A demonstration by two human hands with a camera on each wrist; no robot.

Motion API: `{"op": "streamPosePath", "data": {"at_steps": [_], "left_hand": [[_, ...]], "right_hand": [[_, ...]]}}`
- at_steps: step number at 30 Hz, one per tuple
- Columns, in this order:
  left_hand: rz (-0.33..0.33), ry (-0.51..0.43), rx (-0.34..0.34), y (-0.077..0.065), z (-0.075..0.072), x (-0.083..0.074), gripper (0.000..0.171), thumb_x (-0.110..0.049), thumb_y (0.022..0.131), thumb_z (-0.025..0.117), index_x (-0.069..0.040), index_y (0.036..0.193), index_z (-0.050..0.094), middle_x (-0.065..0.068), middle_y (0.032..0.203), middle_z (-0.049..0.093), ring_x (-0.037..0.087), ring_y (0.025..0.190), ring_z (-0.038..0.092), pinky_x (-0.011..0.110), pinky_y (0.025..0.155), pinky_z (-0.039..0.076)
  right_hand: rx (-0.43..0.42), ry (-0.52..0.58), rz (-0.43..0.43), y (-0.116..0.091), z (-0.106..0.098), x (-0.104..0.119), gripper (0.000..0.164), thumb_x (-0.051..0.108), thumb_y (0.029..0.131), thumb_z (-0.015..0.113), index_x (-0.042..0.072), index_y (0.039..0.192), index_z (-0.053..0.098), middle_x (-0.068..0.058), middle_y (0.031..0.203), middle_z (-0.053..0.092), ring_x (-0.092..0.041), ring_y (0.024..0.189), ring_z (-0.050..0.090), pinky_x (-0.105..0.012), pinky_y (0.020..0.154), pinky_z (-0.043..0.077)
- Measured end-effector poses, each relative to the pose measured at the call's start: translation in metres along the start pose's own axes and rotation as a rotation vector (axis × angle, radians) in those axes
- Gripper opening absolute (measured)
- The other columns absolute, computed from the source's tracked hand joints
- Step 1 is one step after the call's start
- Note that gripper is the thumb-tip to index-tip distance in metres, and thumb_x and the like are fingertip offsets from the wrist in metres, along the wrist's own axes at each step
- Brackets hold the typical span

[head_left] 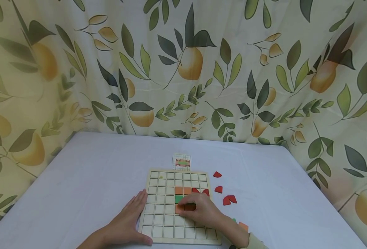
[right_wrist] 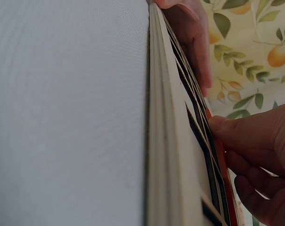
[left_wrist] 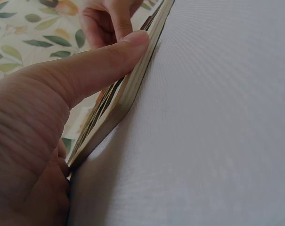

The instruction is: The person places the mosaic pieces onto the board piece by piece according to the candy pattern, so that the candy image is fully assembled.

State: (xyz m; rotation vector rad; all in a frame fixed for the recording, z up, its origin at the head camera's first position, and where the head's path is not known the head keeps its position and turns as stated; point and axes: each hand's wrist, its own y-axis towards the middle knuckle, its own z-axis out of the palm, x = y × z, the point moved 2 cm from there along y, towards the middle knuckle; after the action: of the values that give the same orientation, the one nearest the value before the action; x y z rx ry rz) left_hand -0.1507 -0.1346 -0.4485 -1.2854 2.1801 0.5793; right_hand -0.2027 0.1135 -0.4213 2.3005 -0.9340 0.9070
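A wooden grid board (head_left: 164, 229) lies on the white table, with square cells. My left hand (head_left: 125, 219) rests along its left edge, fingers straight, the thumb (left_wrist: 133, 42) on the board's near rim. Over the middle of the grid, my right hand (head_left: 199, 209) pinches an orange square tile (head_left: 178, 209) at its cell between thumb and index finger. A green tile (head_left: 179, 199) sits just above that cell. Beyond it lie two orange tiles (head_left: 183, 190) and red quarter-round pieces (head_left: 205, 192). The right hand hides part of the grid.
A small pattern card (head_left: 182, 162) lies against the board's far edge. Several loose red pieces (head_left: 218, 189) are scattered to the right. Near my right forearm, an orange tile (head_left: 243, 226) and a green piece (head_left: 234, 220) show partly. A fruit-patterned curtain (head_left: 183, 86) hangs behind the table.
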Motion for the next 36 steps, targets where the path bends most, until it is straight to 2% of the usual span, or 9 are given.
{"op": "streamPosePath", "data": {"at_steps": [10,14,17,19,24,28,33,36], "left_hand": [[-0.023,-0.012,0.011,0.000,0.000,-0.001,0.131,-0.069,0.057,0.070,0.007,0.143,0.009,0.020,0.151,0.007,0.029,0.138,0.005,0.009,0.101,-0.012],[-0.025,-0.008,0.014,0.000,0.000,-0.001,0.131,-0.070,0.057,0.070,0.007,0.143,0.009,0.019,0.151,0.007,0.029,0.138,0.005,0.009,0.101,-0.012],[-0.020,-0.001,0.010,0.000,0.000,-0.001,0.131,-0.070,0.057,0.070,0.007,0.143,0.009,0.019,0.151,0.007,0.029,0.138,0.005,0.010,0.101,-0.011],[-0.017,0.003,0.006,0.000,0.000,-0.001,0.131,-0.070,0.056,0.070,0.007,0.143,0.009,0.019,0.151,0.007,0.029,0.138,0.005,0.010,0.102,-0.011],[-0.016,0.006,0.004,-0.001,-0.001,0.000,0.131,-0.070,0.057,0.070,0.008,0.143,0.010,0.020,0.151,0.008,0.030,0.138,0.006,0.010,0.101,-0.012],[-0.015,0.006,0.003,-0.001,-0.001,0.000,0.130,-0.069,0.057,0.070,0.008,0.143,0.010,0.020,0.151,0.007,0.030,0.138,0.005,0.010,0.101,-0.012],[-0.016,0.002,0.003,0.000,0.000,0.001,0.130,-0.069,0.057,0.070,0.007,0.143,0.010,0.020,0.151,0.008,0.030,0.138,0.005,0.009,0.101,-0.012],[-0.016,0.007,0.002,0.000,0.001,0.001,0.130,-0.069,0.057,0.070,0.006,0.144,0.010,0.019,0.151,0.007,0.029,0.138,0.005,0.009,0.101,-0.011]], "right_hand": [[0.010,-0.021,0.000,-0.001,-0.002,-0.001,0.022,0.020,0.077,0.075,0.011,0.098,0.072,0.011,0.092,0.067,-0.005,0.085,0.058,-0.021,0.072,0.052],[0.004,-0.040,0.019,-0.002,-0.012,-0.005,0.023,0.023,0.078,0.074,0.013,0.098,0.072,0.011,0.093,0.067,-0.006,0.087,0.059,-0.024,0.075,0.051],[-0.049,-0.089,0.038,-0.002,-0.025,-0.011,0.024,0.021,0.077,0.075,0.011,0.099,0.072,0.006,0.094,0.068,-0.010,0.088,0.060,-0.029,0.076,0.052],[-0.106,-0.123,0.073,-0.002,-0.034,-0.017,0.024,0.018,0.076,0.076,0.011,0.099,0.072,0.005,0.094,0.068,-0.013,0.088,0.060,-0.033,0.077,0.052],[-0.225,-0.125,0.192,-0.001,-0.054,-0.031,0.024,0.014,0.075,0.077,0.010,0.099,0.073,0.004,0.095,0.068,-0.016,0.093,0.060,-0.038,0.079,0.052],[-0.257,-0.125,0.230,-0.002,-0.063,-0.039,0.025,0.015,0.073,0.078,0.010,0.098,0.073,0.003,0.094,0.068,-0.018,0.094,0.059,-0.033,0.072,0.054],[-0.306,-0.114,0.322,-0.001,-0.073,-0.052,0.024,0.012,0.074,0.077,0.010,0.098,0.073,0.001,0.095,0.067,-0.019,0.094,0.058,-0.034,0.074,0.054],[-0.331,-0.093,0.375,0.000,-0.080,-0.060,0.025,0.012,0.076,0.075,0.008,0.101,0.071,-0.002,0.100,0.067,-0.020,0.095,0.056,-0.029,0.071,0.054]]}}
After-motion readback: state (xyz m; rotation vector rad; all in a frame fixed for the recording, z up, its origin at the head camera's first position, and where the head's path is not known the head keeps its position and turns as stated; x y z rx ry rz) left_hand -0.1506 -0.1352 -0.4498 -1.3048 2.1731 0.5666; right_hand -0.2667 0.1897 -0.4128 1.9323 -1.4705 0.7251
